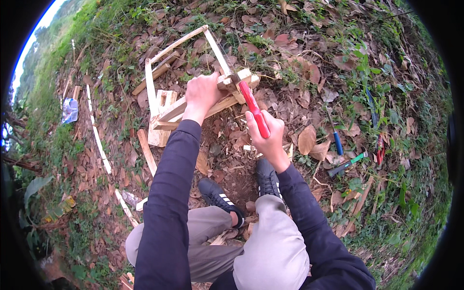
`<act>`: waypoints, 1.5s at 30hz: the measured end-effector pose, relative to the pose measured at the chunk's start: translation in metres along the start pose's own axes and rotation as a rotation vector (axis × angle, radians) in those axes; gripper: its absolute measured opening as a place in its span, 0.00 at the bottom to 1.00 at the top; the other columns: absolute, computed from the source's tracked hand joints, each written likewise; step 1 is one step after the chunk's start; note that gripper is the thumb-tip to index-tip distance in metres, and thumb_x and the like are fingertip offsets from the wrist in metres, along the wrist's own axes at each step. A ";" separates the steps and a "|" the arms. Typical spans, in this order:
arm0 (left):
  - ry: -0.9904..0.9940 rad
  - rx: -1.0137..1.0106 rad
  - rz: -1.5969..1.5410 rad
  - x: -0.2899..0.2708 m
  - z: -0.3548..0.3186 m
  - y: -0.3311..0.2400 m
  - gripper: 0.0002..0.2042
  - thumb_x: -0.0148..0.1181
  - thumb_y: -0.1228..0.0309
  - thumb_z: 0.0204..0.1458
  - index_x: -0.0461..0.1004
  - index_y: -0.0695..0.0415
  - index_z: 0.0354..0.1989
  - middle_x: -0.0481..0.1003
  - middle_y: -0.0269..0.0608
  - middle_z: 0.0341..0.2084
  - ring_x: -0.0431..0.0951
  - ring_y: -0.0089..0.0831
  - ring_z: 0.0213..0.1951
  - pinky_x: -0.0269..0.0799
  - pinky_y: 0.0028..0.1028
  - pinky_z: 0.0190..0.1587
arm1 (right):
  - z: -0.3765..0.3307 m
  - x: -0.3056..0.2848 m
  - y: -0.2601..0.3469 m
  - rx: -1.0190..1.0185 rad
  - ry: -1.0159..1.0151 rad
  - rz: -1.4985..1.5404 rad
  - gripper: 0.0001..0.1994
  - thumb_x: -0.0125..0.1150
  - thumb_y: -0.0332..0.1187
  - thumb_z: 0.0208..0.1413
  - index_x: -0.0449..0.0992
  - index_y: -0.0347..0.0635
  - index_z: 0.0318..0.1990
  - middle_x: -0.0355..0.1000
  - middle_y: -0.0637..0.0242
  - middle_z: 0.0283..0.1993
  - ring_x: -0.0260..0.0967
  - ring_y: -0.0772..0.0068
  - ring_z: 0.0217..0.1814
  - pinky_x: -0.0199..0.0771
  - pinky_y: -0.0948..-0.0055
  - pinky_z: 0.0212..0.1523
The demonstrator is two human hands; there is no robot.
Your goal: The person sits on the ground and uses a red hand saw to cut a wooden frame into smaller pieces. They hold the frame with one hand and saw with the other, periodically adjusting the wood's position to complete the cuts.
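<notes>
My right hand (267, 129) is closed around the red handle of a hand saw (251, 104). Its thin dark blade points away from me and lies against the right end of a light wooden frame (220, 107); its teeth are too small to see. My left hand (203, 95) presses down on the frame's upper rail and grips it left of the blade, fingers partly hidden. Thin wooden strips (179, 44) rise from the frame and meet in an open, angled outline beyond my hands. A pale wooden block (158, 138) forms its left end.
On the right lie a blue-handled tool (338, 143), a green-and-black tool (347, 164) and a red-handled tool (380, 151). Wooden strips (98, 140) and a clear plastic bag (70, 111) are on the left. My shoes (218, 194) stand on leaf-covered ground close to the frame.
</notes>
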State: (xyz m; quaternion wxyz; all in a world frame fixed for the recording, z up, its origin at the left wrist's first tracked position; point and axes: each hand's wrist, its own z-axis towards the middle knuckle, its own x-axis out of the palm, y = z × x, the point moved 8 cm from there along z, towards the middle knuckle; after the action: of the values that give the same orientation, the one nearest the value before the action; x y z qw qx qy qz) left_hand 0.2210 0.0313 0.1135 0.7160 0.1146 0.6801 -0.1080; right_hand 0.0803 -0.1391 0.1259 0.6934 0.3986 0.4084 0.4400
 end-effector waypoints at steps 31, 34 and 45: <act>0.007 0.015 -0.094 -0.011 0.040 0.017 0.35 0.78 0.41 0.35 0.79 0.58 0.44 0.83 0.51 0.31 0.85 0.46 0.35 0.82 0.42 0.41 | -0.155 -0.186 0.059 0.156 0.070 -0.286 0.02 0.65 0.21 0.45 0.78 0.34 0.26 0.71 0.60 0.18 0.73 0.56 0.18 0.72 0.65 0.26; -0.064 0.085 -0.080 -0.028 0.056 0.014 0.31 0.77 0.46 0.38 0.78 0.60 0.42 0.83 0.51 0.31 0.85 0.47 0.36 0.81 0.43 0.41 | -0.115 -0.141 0.051 0.019 0.013 -0.238 0.03 0.67 0.20 0.46 0.77 0.34 0.26 0.70 0.62 0.19 0.68 0.59 0.15 0.66 0.64 0.22; -0.079 0.140 0.031 -0.003 0.078 0.017 0.20 0.78 0.58 0.40 0.77 0.57 0.35 0.82 0.49 0.27 0.86 0.44 0.36 0.81 0.41 0.40 | -0.018 -0.040 0.009 0.096 -0.033 0.079 0.08 0.64 0.24 0.56 0.74 0.38 0.25 0.62 0.68 0.15 0.61 0.72 0.11 0.58 0.69 0.18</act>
State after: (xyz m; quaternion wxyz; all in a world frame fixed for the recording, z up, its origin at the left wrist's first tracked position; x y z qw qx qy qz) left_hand 0.2999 0.0228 0.1205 0.7343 0.1703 0.6401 -0.1486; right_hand 0.0499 -0.1708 0.1366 0.6622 0.4543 0.4013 0.4404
